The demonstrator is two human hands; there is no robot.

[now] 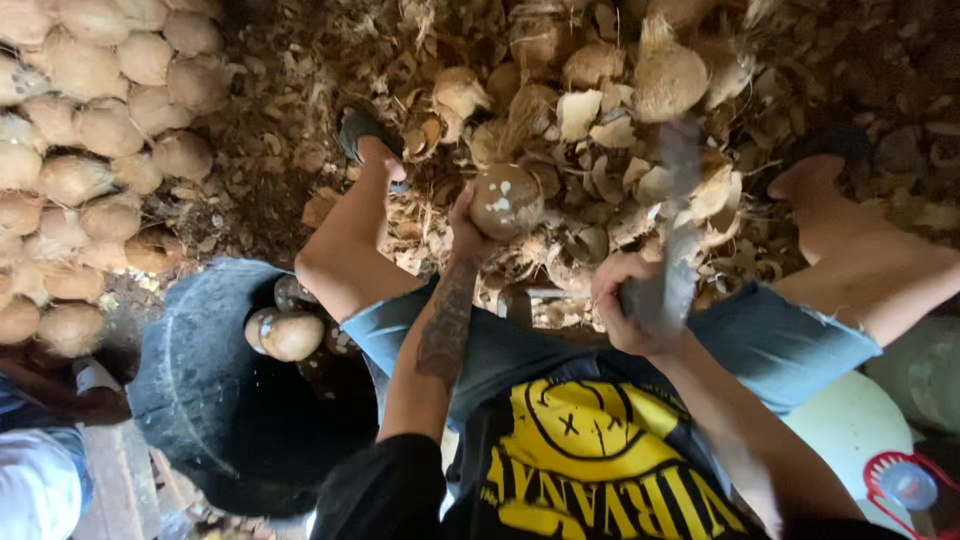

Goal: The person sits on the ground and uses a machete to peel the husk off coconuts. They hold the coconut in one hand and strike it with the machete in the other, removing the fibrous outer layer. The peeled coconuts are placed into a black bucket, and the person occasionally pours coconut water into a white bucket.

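My left hand (466,228) grips a round brown coconut (506,201) with white chipped patches, holding it out in front of my knees. My right hand (627,305) is closed on the handle of a long grey blade (677,215), which is blurred and points away from me, just to the right of the coconut. I sit with both knees apart, in blue denim shorts and a black shirt with a yellow print. My feet rest among the husk scraps.
Pieces of coconut husk and shell (600,120) cover the ground ahead. A stack of husked coconuts (90,130) fills the left side. A black tub (200,390) at lower left holds a few peeled coconuts (285,333). A white container (850,425) stands at lower right.
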